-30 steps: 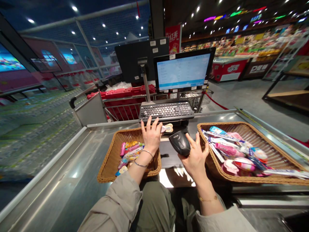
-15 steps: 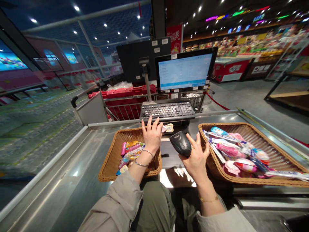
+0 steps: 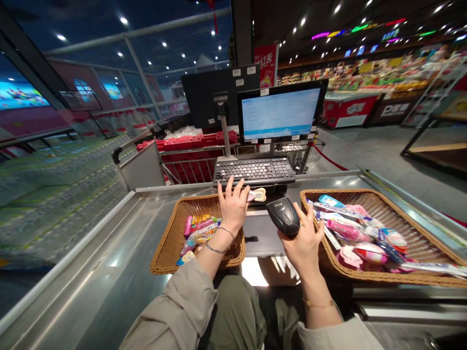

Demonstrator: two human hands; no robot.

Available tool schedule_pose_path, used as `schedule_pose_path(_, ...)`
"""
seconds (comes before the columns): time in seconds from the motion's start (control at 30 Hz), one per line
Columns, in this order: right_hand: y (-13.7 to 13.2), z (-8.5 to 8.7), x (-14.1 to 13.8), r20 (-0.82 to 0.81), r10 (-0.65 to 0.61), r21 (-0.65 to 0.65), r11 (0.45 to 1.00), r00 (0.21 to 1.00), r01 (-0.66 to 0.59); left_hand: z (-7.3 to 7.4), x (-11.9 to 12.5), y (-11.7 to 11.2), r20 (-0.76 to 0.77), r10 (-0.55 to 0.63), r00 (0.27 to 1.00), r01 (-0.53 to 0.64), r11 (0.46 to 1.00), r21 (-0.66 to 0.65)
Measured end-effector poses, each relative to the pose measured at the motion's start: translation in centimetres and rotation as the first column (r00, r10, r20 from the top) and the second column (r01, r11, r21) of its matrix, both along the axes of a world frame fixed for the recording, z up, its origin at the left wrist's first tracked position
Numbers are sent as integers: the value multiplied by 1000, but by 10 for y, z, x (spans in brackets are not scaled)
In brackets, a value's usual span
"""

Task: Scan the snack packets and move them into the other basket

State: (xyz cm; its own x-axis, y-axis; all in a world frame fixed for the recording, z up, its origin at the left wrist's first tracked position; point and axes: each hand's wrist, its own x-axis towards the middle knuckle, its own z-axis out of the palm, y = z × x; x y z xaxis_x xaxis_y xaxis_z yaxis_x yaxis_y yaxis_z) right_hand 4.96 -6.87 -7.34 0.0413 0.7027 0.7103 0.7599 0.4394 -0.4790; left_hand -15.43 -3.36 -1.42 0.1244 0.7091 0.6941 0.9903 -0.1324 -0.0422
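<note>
Pinched at the fingertips of the left hand [image 3: 232, 206], just below the keyboard [image 3: 254, 170]: a small pink-and-cream packet [image 3: 257, 195], long axis lying sideways. Wrapped around a black barcode scanner [image 3: 284, 216], nose angled toward that packet: the curled fingers of the right hand [image 3: 302, 248].

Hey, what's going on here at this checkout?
A person at a steel checkout counter holds a handheld scanner in their right hand. Their left hand pinches a small packet just below the keyboard. A wicker basket of small colourful packages sits under the left hand, and a larger one sits beside the right. A monitor glows behind the keyboard.
</note>
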Motion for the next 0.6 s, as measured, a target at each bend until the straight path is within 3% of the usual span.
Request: schedule_pose_path(0.6, -4, 7, 39, -236, -209, -95, 977, 949, 192, 6, 51, 13, 24, -134, 991, 135, 991, -20)
